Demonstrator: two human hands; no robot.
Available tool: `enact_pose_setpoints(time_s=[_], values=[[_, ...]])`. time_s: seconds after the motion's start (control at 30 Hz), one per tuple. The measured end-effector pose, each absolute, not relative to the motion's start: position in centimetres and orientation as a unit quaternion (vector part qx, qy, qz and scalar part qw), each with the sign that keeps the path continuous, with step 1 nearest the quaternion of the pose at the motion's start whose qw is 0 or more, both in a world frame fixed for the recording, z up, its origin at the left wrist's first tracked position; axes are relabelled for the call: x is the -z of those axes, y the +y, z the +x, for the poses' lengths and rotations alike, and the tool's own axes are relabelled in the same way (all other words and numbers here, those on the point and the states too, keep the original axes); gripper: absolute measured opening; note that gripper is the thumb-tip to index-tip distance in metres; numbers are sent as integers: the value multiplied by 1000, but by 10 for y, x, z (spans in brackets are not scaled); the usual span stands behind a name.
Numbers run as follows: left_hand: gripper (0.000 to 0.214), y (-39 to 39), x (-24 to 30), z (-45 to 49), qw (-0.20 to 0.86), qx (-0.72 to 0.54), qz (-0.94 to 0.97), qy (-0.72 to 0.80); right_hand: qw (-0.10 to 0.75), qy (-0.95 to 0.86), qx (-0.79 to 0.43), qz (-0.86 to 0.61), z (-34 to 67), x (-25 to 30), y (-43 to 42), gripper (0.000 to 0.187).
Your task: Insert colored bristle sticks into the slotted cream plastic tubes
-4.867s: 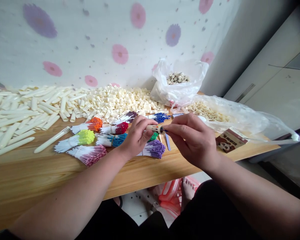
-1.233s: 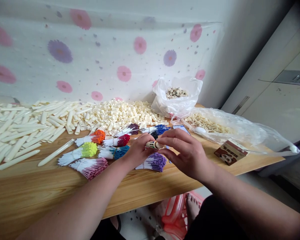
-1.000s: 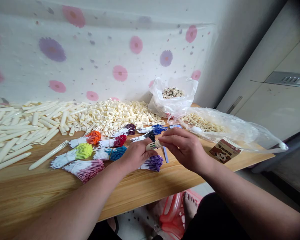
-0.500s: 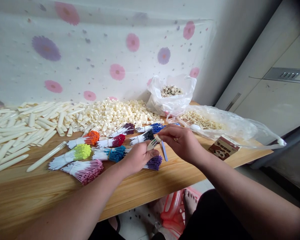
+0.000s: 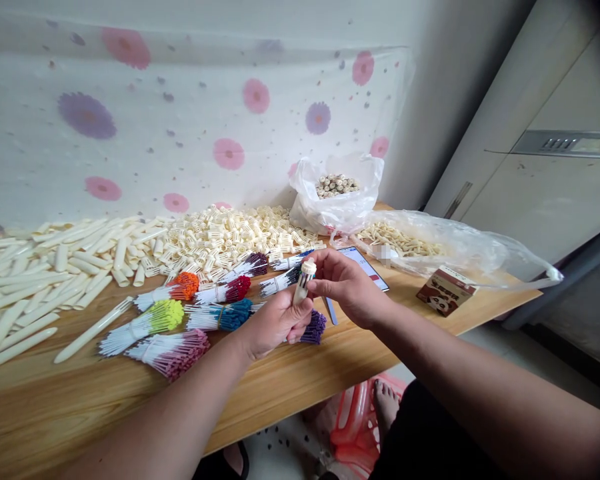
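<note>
My left hand (image 5: pixel 275 321) is closed round the lower end of a small cream pen core (image 5: pixel 304 281), which stands almost upright with coloured refills inside. My right hand (image 5: pixel 344 285) pinches its upper part between thumb and fingers. Both hands hover over the wooden table (image 5: pixel 130 393), just above a purple refill bundle (image 5: pixel 314 328). Left of my hands lie more bundles: blue (image 5: pixel 219 315), red (image 5: pixel 225 292), orange (image 5: pixel 173 289), yellow-green (image 5: pixel 147 321) and pink (image 5: pixel 170 348).
Cream pen barrels (image 5: pixel 35 273) and a heap of small cream holders (image 5: pixel 225 233) fill the back of the table. At the right stand a white bag of parts (image 5: pixel 336 193), a clear bag (image 5: pixel 445 245), a phone (image 5: pixel 365 265) and a small brown box (image 5: pixel 446 291).
The pen core has been tipped from lying sideways to nearly upright between my hands. My hands stayed over the purple bundle. The camera view drifted slightly.
</note>
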State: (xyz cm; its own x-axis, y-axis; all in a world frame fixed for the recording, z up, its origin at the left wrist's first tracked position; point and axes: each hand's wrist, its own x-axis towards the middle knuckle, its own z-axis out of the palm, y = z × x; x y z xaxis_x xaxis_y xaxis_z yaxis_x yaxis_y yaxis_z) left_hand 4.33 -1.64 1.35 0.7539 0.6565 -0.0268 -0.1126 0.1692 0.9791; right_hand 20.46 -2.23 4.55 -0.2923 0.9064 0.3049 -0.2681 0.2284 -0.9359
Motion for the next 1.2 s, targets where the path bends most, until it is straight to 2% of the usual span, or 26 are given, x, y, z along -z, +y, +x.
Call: enact_pose_setpoints(time_s=[0.13, 0.27, 0.37, 0.5, 0.63, 0.77, 0.9, 1.0, 1.07, 1.2], values=[[39, -17, -14, 43, 748, -265, 568, 217, 513, -643, -479, -308, 209, -41, -21, 30], [41, -17, -17, 41, 766, -263, 543, 222, 490, -764, -252, -336, 221, -45, -25, 43], [43, -17, -16, 40, 770, -251, 538, 236, 470, -810, -144, -321, 227, -48, -28, 38], [43, -15, -13, 39, 761, -242, 548, 250, 470, -810, -141, -320, 228, -50, -27, 31], [47, -13, -16, 35, 746, -190, 596, 229, 483, -776, -198, -355, 234, -59, -25, 21], [48, -14, -24, 31, 731, -140, 633, 215, 411, -815, -246, -326, 244, -76, -30, 23], [51, -12, -25, 34, 714, -230, 626, 214, 385, -842, -196, -322, 266, -102, -13, 20], [49, -5, -21, 37, 655, -351, 598, 301, 424, -773, -100, -462, 295, -131, 31, 17], [43, 1, -18, 38, 624, -400, 572, 351, 413, -694, 41, -588, 314, -149, 71, 17], [43, 5, -15, 37, 594, -429, 564, 380, 402, -625, 148, -653, 328, -164, 157, 20]])
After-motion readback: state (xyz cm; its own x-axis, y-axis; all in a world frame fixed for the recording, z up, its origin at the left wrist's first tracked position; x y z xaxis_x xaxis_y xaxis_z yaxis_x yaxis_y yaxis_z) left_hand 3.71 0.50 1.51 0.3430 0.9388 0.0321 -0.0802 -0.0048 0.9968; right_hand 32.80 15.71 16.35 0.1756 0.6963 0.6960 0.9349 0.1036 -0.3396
